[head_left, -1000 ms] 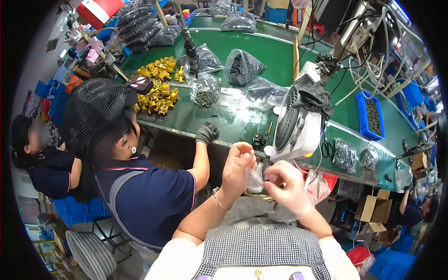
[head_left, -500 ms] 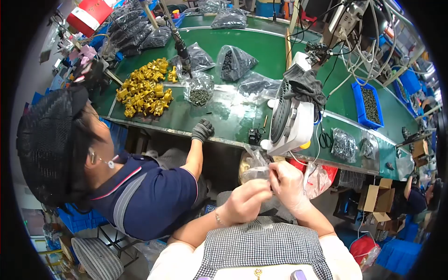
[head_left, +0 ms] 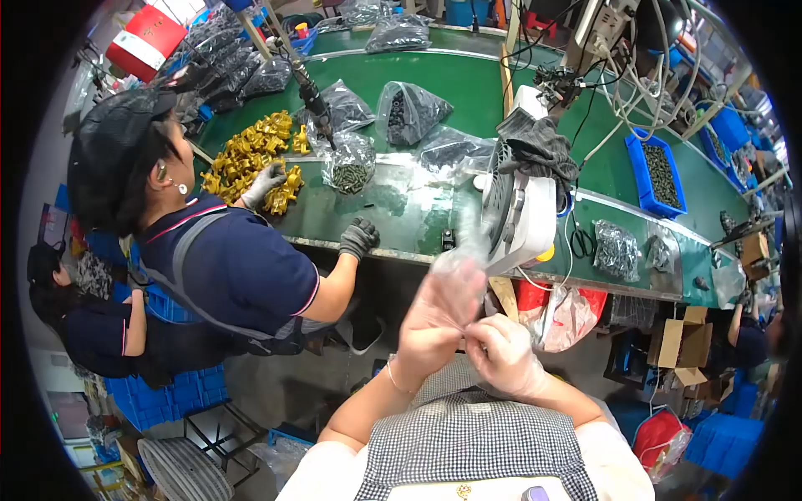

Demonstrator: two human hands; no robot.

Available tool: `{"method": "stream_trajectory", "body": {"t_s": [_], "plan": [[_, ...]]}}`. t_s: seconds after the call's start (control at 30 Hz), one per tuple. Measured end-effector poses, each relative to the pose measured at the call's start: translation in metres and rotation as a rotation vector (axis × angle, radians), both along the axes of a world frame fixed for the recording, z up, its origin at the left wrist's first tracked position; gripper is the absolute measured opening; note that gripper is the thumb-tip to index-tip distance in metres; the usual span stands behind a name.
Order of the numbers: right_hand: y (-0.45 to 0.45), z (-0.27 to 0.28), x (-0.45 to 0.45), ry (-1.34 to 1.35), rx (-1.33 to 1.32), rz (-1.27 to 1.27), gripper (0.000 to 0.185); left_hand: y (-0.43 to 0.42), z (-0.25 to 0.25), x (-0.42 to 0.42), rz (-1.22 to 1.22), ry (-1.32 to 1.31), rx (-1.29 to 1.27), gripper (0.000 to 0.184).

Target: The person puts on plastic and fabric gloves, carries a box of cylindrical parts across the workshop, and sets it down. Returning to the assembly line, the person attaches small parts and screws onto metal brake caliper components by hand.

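My left hand (head_left: 439, 321) is raised in front of the bench edge, palm in view and fingers stretched upward. Thin clear plastic (head_left: 472, 246), smeared by motion, is at its fingertips; whether it is a bag or a glove I cannot tell. My right hand (head_left: 505, 355) is closed in a pinch at the base of the left thumb, apparently on an edge of the plastic. Just beyond both hands stands a white fan (head_left: 530, 230) with dark grey gloves (head_left: 539, 146) draped on top.
On the left a co-worker's gloved hand (head_left: 359, 237) rests at the bench edge, the other on gold-coloured parts (head_left: 242, 163). A bag of small pins (head_left: 349, 177), black scissors (head_left: 582, 243) and a blue bin (head_left: 637, 171) lie on the green bench (head_left: 334, 71).
My left hand has risen and its fingers have straightened; the clear plastic has moved up with it. The co-worker has leaned back, and a gloved hand now shows on the gold parts.
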State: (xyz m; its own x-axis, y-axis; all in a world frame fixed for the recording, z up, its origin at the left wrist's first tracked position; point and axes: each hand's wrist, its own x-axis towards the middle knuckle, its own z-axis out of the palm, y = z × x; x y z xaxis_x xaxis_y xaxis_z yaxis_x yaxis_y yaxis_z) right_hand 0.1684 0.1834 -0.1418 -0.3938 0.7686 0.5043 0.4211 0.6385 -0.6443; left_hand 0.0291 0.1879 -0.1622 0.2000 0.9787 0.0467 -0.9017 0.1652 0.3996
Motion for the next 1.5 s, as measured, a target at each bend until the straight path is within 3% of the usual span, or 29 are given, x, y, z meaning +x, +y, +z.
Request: {"method": "stream_trajectory", "body": {"t_s": [0.1,0.2,0.3,0.33,0.43,0.47,0.57,0.6,0.7,0.73,0.83,0.87,0.97,1.0,1.1,1.23,1.33,1.4,1.5], "plan": [[0.009,-0.029,-0.008,0.044,-0.054,0.006,0.019,0.005,0.003,-0.004,0.091,-0.182,0.032,0.088],[0.015,-0.024,-0.012,0.132,-0.037,0.046,0.018,0.017,0.001,-0.006,0.166,-0.114,0.246,0.079],[0.021,-0.013,-0.015,0.178,0.004,0.108,0.019,0.024,-0.022,-0.02,0.374,0.747,0.492,0.068],[0.022,-0.009,-0.016,0.174,0.009,0.151,0.019,0.036,-0.02,-0.033,0.451,1.222,0.798,0.06],[0.024,-0.008,-0.023,0.099,0.033,0.227,0.019,0.033,-0.017,-0.024,0.393,1.045,0.463,0.051],[0.025,-0.009,-0.022,0.035,0.031,0.223,0.018,0.035,-0.012,-0.028,0.454,1.115,0.538,0.051],[0.03,-0.024,-0.022,-0.001,-0.004,0.274,0.016,0.03,0.002,-0.024,0.182,0.001,0.263,0.05],[0.03,-0.025,-0.026,0.004,-0.015,0.317,0.016,0.03,0.006,-0.024,0.182,0.008,0.225,0.049],[0.035,-0.026,-0.033,0.039,-0.026,0.408,0.015,0.045,-0.02,-0.03,0.167,0.401,0.188,0.049],[0.04,-0.025,-0.033,0.055,0.007,0.423,0.015,0.049,-0.009,-0.023,0.488,0.729,0.493,0.04],[0.049,-0.017,-0.033,0.085,0.088,0.452,0.017,0.063,-0.009,-0.037,0.494,0.942,0.772,0.029],[0.05,-0.013,-0.035,0.093,0.115,0.462,0.018,0.07,-0.016,-0.037,0.409,0.886,0.761,0.025],[0.052,-0.004,-0.043,0.061,0.137,0.506,0.02,0.066,-0.006,-0.037,0.235,0.82,0.527,0.041],[0.053,-0.004,-0.046,0.05,0.137,0.515,0.02,0.067,-0.012,-0.041,0.216,0.919,0.516,0.059],[0.053,-0.005,-0.051,0.057,0.098,0.543,0.02,0.074,-0.02,-0.046,0.266,0.952,0.538,0.061],[0.054,-0.006,-0.055,0.082,0.085,0.541,0.021,0.078,-0.024,-0.049,0.267,0.999,0.603,0.047],[0.054,-0.006,-0.056,0.108,0.062,0.513,0.022,0.081,-0.048,-0.046,0.278,0.799,0.202,0.052],[0.056,-0.002,-0.058,0.121,0.065,0.49,0.023,0.082,-0.041,-0.037,0.52,0.918,0.205,0.055],[0.051,0.004,-0.061,0.12,0.073,0.526,0.023,0.08,-0.03,-0.036,0.494,0.803,0.285,0.058]]}}
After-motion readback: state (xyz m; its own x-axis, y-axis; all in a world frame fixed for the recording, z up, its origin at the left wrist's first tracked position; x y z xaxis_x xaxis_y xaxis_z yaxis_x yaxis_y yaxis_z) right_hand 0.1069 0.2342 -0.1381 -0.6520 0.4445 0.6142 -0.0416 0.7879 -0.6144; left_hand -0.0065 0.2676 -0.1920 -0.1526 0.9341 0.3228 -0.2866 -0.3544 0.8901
